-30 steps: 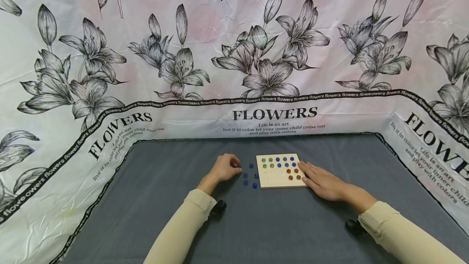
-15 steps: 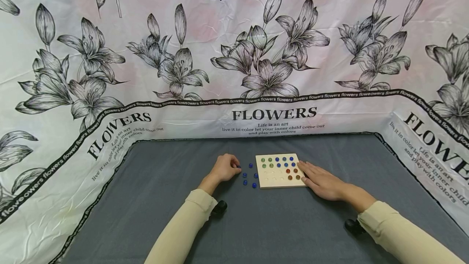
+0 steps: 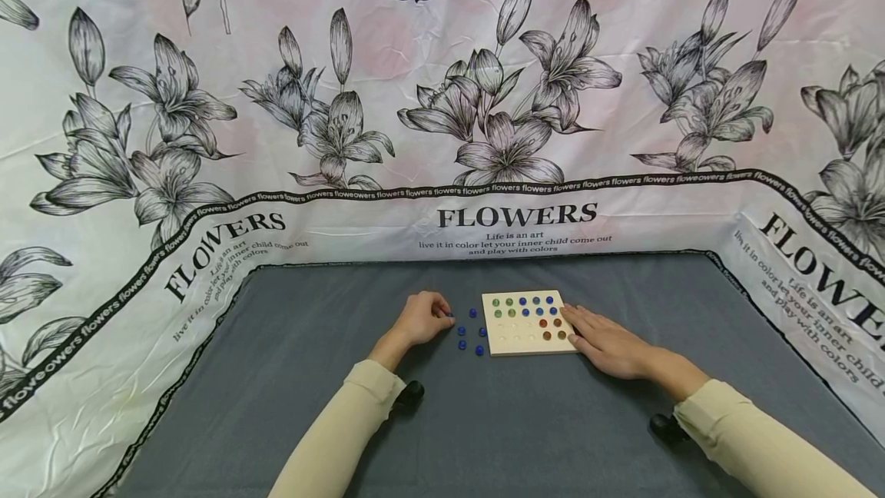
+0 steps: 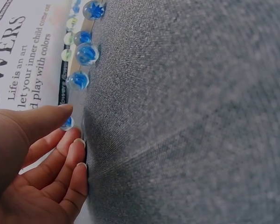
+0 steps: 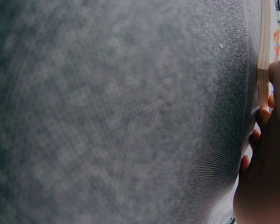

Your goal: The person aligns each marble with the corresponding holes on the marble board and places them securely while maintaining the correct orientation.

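My left hand (image 3: 423, 319) pinches a blue glass marble (image 4: 67, 124) between thumb and fingers, low over the cloth. Right of that hand lie several loose blue marbles (image 3: 462, 331), spread out in front of a pale wooden board (image 3: 512, 344). Green marbles (image 3: 495, 303) fill hollows at the board's far left, blue ones (image 3: 536, 300) its far right, and amber ones (image 3: 547, 336) its near right. Bare hollows show at the near left. My right hand (image 3: 611, 346) rests with extended fingers on the board's right edge; in the right wrist view the fingers are partly hidden.
Grey cloth (image 3: 525, 429) covers the table. Behind it and along both sides hangs a white curtain (image 3: 380, 229) printed with lilies and the word FLOWERS. Black devices (image 3: 409, 394) sit under both wrists.
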Available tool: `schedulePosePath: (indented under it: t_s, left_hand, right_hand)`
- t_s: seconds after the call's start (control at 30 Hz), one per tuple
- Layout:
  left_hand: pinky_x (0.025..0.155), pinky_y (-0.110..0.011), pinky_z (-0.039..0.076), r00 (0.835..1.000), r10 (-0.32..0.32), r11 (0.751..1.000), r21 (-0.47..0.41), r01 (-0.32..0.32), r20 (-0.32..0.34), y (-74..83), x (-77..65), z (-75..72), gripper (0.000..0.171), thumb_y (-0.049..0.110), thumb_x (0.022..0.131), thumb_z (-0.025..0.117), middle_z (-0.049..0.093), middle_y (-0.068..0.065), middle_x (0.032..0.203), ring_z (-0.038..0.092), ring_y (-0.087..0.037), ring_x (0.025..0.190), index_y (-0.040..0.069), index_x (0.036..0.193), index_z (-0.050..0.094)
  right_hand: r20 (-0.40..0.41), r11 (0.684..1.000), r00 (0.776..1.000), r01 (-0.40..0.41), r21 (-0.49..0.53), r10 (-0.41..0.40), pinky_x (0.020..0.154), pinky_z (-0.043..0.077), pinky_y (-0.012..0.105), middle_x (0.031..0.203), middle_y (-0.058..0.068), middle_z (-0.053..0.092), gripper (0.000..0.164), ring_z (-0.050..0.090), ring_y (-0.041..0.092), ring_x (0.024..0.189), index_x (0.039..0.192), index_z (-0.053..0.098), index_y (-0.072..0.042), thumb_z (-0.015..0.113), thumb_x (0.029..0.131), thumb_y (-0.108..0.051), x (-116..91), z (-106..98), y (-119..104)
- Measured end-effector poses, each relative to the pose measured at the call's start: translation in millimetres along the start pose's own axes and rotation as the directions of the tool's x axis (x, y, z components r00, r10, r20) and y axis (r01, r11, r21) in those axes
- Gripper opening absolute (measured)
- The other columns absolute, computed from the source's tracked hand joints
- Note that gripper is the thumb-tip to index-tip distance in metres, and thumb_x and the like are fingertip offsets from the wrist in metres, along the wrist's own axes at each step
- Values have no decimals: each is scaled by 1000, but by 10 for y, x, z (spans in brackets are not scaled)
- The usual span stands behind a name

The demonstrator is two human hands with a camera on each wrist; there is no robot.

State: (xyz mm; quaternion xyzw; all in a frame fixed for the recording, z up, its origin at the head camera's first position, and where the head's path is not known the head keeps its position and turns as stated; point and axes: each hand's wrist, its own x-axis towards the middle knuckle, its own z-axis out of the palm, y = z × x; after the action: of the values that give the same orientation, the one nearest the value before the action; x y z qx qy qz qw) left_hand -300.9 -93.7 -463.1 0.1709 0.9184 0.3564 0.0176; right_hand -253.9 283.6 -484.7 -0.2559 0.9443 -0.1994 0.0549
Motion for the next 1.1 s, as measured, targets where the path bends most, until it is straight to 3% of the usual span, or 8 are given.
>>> schedulePosePath:
  t_s: [0.67, 0.83, 1.1]
  left_hand:
    - [70, -33, 52, 1000, 20, 998, -64, -20, -12, 8, -83, -67, 11, 10, 92, 77, 68, -4, 87, 61, -14, 78, 4, 99, 72]
    - [69, -31, 52, 999, 41, 996, -83, -42, -18, 38, -102, -68, 10, 11, 92, 76, 68, -4, 87, 61, -13, 76, 4, 99, 72]
    - [69, -30, 53, 997, 80, 991, -104, -81, -14, 137, -145, -57, 11, 10, 94, 75, 69, -5, 90, 62, -13, 77, 3, 102, 72]
  right_hand:
    - [1, 1000, 1000, 16, -2, -16, 119, 20, 62, 167, 20, 23, 63, 20, 44, 152, 161, 26, -3, 36, 112, -41, -1, 22, -1]
    - [-16, 999, 999, 32, -9, -33, 117, 21, 63, 166, 22, 26, 63, 23, 46, 151, 161, 26, -3, 36, 112, -41, -24, 19, -19]
    - [5, 1000, 1000, -5, -7, 5, 119, 19, 61, 167, 19, 23, 62, 20, 43, 153, 161, 25, -3, 37, 112, -39, -16, 30, -10]
